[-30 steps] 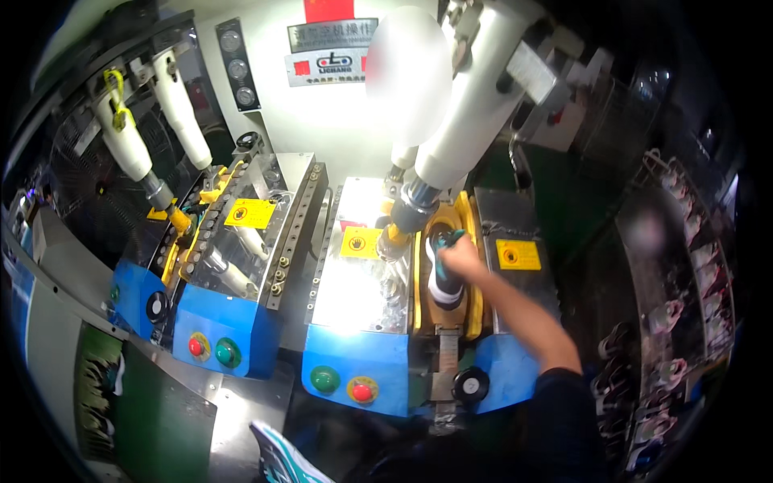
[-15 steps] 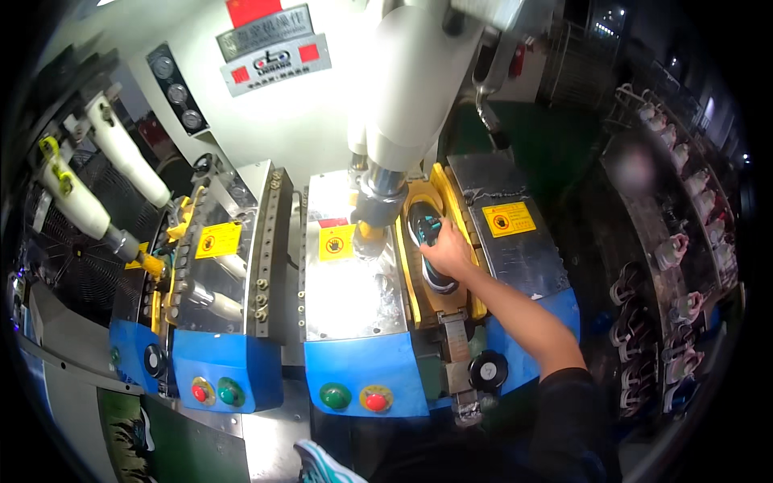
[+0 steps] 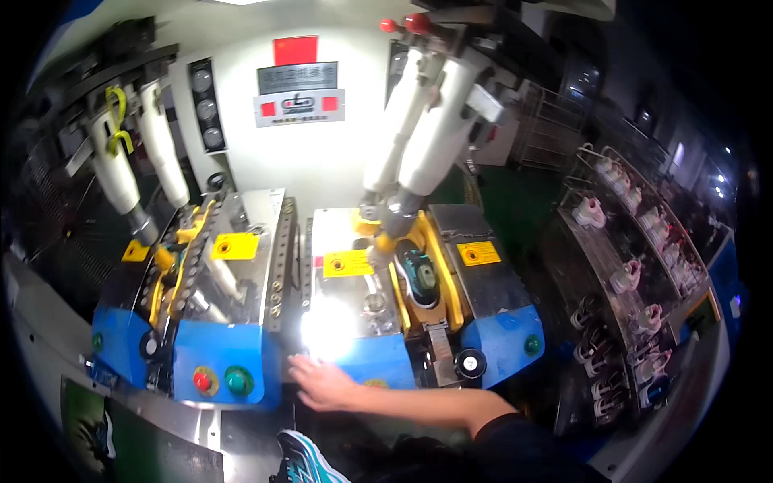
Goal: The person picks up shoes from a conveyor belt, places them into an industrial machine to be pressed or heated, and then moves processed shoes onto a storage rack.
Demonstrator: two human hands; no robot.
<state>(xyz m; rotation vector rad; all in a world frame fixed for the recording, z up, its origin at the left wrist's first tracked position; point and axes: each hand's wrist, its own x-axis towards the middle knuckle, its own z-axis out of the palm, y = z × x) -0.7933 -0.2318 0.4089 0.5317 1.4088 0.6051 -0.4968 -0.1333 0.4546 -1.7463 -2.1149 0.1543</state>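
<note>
In the head view, the dark-and-teal shoe (image 3: 417, 278) is sitting in the trough of the press, between yellow side pads (image 3: 442, 270), and no hand is steadying it. White press cylinders (image 3: 435, 133) are leaning above, a yellow-tipped end (image 3: 386, 242) hanging just beside the shoe; whether the two are touching, I cannot tell. If the shoe is resting even slightly crooked, a descending press could be catching its edge, creasing the upper or shoving it against one pad.

The right hand (image 3: 324, 386) is hovering low at the blue front panel (image 3: 385, 356), fingers loosely spread and gripping nothing that shows; blur is hiding whether they are touching it. The forearm (image 3: 431, 405) is crossing just below a yellow button ring (image 3: 375, 382), so a careless drop or lift could be knocking that control. Overreaching leftward could be bringing the fingers onto the neighbouring station's green button (image 3: 237, 381).

The left hand is staying out of sight, so I cannot tell its state. A white-and-teal shoe (image 3: 310, 463) is poking up at the lower edge, its support hidden; a loose hold could be letting it slip.
</note>
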